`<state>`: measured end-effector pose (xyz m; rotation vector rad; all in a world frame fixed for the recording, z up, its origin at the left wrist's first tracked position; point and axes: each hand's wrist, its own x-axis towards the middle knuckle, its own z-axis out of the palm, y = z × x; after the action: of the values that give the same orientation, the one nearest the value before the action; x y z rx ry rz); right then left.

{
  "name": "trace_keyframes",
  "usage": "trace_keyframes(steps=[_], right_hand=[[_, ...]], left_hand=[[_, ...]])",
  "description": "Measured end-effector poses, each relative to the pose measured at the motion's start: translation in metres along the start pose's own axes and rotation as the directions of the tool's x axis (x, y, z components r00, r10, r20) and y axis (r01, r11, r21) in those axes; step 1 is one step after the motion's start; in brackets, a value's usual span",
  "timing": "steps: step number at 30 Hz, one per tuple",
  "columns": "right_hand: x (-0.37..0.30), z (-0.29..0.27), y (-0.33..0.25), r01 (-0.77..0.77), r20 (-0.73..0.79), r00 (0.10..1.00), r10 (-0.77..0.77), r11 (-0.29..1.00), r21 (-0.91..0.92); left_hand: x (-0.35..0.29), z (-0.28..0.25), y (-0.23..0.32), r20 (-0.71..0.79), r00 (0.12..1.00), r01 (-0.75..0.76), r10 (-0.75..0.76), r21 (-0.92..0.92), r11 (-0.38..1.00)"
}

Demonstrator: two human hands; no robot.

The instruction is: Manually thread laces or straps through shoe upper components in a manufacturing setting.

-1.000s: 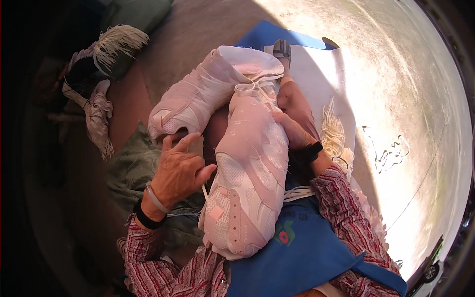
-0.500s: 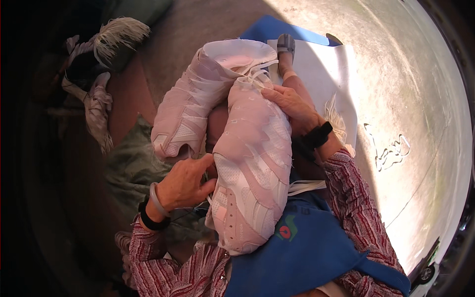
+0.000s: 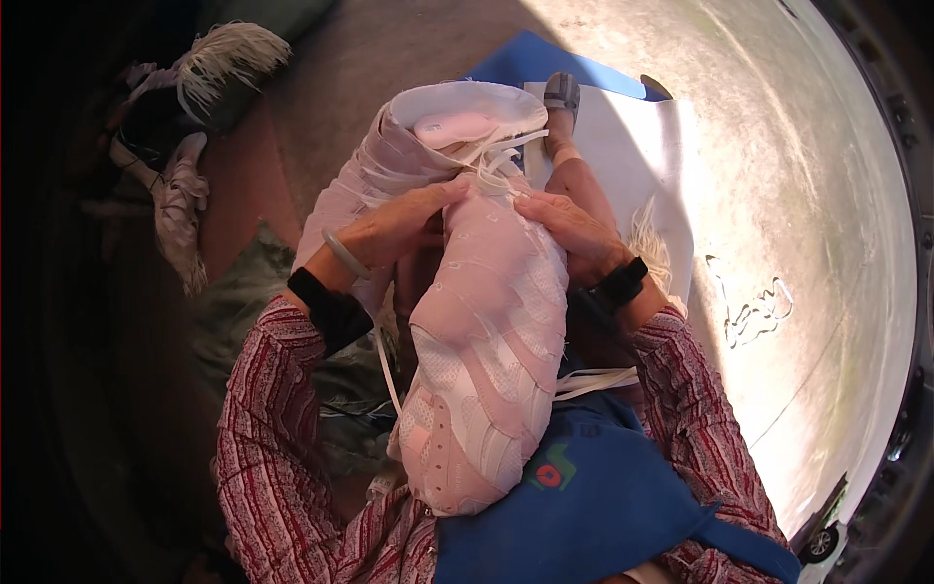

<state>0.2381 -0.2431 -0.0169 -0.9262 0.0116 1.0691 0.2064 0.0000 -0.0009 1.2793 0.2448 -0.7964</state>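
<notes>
A long bundle of nested pink and white shoe uppers (image 3: pixel 491 341) lies over my lap, its near end resting on a blue apron (image 3: pixel 593 477). Beyond, a second curved stack of the same uppers (image 3: pixel 467 102) arches away to the left. White laces (image 3: pixel 498 164) are looped loosely where the stacks meet. My left hand (image 3: pixel 413 216) grips the near bundle's far end from the left, thumb on top and fingers mostly hidden. Opposite it, my right hand (image 3: pixel 569 226) is closed on the same end, thumb and fingers by the laces.
Cream strands (image 3: pixel 233 60) and a bundled pale piece (image 3: pixel 180 209) are at the far left. White sheeting (image 3: pixel 652 146) covers part of the floor beside a blue sheet (image 3: pixel 564 60). A loose cord (image 3: pixel 759 311) lies on the sunlit floor to the right.
My left hand has moved up and away from the bundle's left side to its far end, near the laces. My right hand stays there. The near bundle has shifted slightly left.
</notes>
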Motion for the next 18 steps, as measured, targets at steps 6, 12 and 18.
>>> trace_keyframes(steps=[6,12,18], right_hand=[[0.001,-0.005,0.000,0.039,0.063,0.997,-0.040,0.999,0.021],[0.004,0.008,-0.011,0.064,-0.003,0.998,-0.065,0.985,-0.159],[0.034,0.022,-0.040,0.428,-0.008,0.734,-0.679,0.472,-0.771]], left_hand=[[0.001,0.041,0.024,0.048,0.998,-0.039,0.044,-0.104,0.994],[0.009,0.025,-0.002,-0.107,0.989,-0.114,0.098,-0.160,0.980],[0.007,0.033,-0.004,-0.206,0.974,-0.109,0.088,-0.093,0.990]])
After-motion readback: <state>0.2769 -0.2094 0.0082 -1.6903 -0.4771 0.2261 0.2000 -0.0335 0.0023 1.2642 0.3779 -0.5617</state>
